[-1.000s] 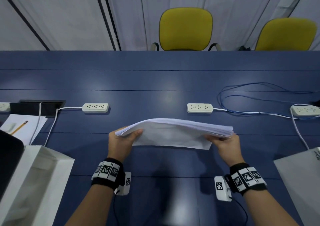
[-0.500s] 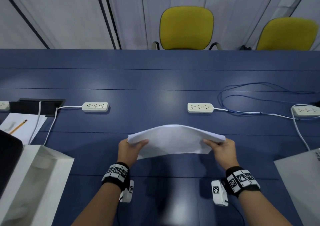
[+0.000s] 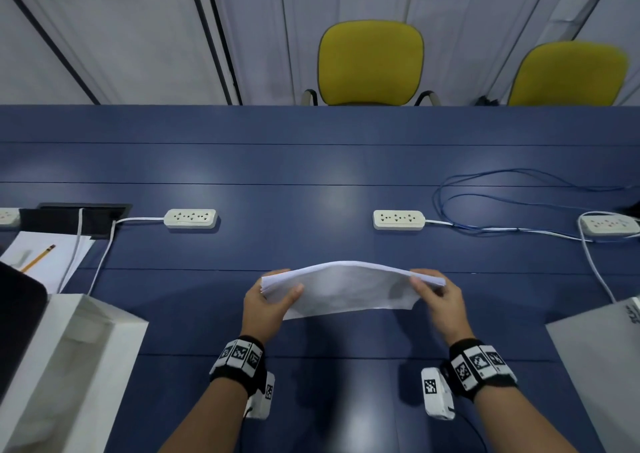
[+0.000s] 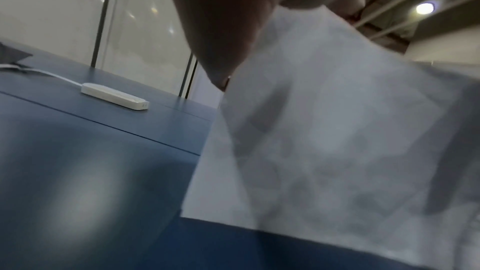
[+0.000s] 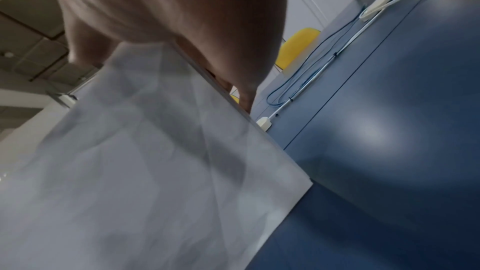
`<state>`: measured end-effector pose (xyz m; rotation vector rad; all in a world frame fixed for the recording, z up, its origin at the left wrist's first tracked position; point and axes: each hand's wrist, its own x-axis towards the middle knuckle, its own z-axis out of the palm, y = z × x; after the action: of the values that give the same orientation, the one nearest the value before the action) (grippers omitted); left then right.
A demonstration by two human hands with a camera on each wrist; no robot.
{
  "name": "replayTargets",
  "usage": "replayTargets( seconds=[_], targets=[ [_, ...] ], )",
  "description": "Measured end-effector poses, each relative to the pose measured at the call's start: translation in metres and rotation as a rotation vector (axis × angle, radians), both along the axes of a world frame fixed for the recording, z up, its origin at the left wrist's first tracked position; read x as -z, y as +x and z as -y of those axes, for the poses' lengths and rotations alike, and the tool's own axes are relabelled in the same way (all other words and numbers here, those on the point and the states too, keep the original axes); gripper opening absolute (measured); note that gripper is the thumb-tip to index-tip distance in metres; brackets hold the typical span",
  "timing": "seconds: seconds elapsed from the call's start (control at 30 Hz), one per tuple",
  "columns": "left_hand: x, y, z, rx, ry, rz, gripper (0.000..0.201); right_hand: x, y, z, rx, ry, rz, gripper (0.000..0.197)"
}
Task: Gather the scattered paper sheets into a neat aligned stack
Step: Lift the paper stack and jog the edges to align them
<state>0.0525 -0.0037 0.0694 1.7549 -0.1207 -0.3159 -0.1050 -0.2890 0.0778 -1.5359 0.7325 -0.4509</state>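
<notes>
— Paper stack [image 3: 349,288]: where's it sitting rn?

— It's hanging above the blue desk [image 3: 311,175], near the front edge, bowing upward in the middle w/ both ends drooping. Lower edge is dipping toward the desk; can't tell if it's touching.

— Hands?

— Left hand [image 3: 265,308] is pinching the stack's left end, thumb lying on top, fingers under. Right hand [image 3: 441,305] is gripping the right end the same way. Right wrist view is showing the sheets' edges not quite lining up.

— What's lying around it?

— Two white power strips, one [image 3: 191,218] beyond-left, one [image 3: 399,219] beyond-right, both well apart from the stack. Blue cable [image 3: 519,189] is looping far right. Pencil [image 3: 37,257] is resting on a loose sheet [image 3: 52,262] far left. Two yellow chairs are standing behind the desk, one [image 3: 370,62] centre, one [image 3: 568,74] right.
</notes>
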Motion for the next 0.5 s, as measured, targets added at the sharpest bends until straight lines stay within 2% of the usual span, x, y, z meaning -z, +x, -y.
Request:
replayTargets(
  seconds=[0.07,0.1,0.17,0.23,0.3,0.37,0.43,0.5],
  targets=[
    [-0.006,-0.003,0.006,-0.070,-0.088,-0.050,0.044,-0.002,0.002,-0.001,0.042,0.049,0.054,0.039],
    [-0.008,-0.003,0.009,-0.112,-0.127,-0.086,0.042,-0.004,0.003,-0.001,0.059,0.056,0.057,0.046],
    [-0.012,-0.003,0.015,-0.173,-0.153,-0.121,0.036,-0.008,0.005,-0.001,0.072,0.050,0.045,0.037],
    [-0.015,-0.001,0.015,-0.163,-0.141,-0.107,0.031,-0.010,0.007,0.001,0.075,0.025,0.012,0.033],
    [-0.010,0.003,0.007,-0.071,-0.099,-0.043,0.037,-0.015,0.008,0.005,0.074,-0.012,-0.016,0.030],
    [-0.005,0.004,-0.002,0.027,0.037,0.002,0.041,-0.022,0.006,0.010,0.052,-0.075,-0.065,0.028],
    [-0.004,0.006,-0.005,0.036,0.112,0.054,0.024,-0.035,0.004,0.015,-0.021,-0.246,-0.160,0.035],
    [-0.017,0.012,-0.002,0.033,0.147,0.104,0.022,-0.053,0.005,0.018,-0.169,-0.617,-0.311,0.046]
  ],
)
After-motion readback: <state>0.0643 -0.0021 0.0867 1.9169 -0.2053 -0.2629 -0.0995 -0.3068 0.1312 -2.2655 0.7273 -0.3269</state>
